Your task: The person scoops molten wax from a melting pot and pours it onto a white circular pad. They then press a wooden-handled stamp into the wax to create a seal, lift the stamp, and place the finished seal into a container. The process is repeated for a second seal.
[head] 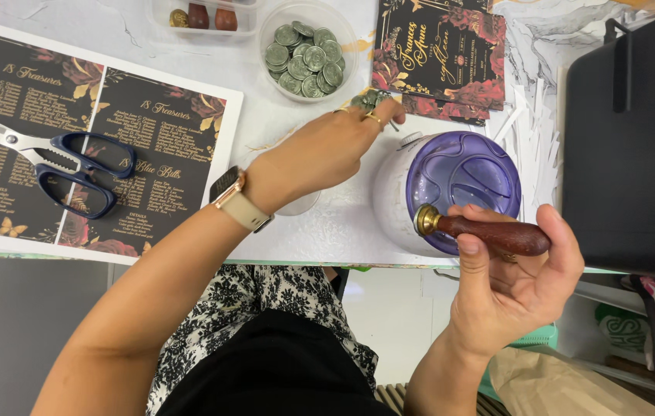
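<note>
Nearest me, my right hand [516,285] has its grip closed around a wooden-handled stamp [485,233], brass head over the purple-lidded pot [458,185] at the counter [312,223] edge. Scissors [58,162] lie far left on dark printed sheets [150,146]. A clear tray [204,17] holds brownish beads; a round tub [308,50] holds grey-green seals. My left hand [324,150] pinches something small beside floral cards [439,54]; what, I cannot tell.

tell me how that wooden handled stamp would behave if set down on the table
The wax seal stamp in the right hand has a rounded wooden handle, so lying down it would probably roll. Its brass head looks dense, likely making it head-heavy. Stood on the head, it might tip easily.
</note>
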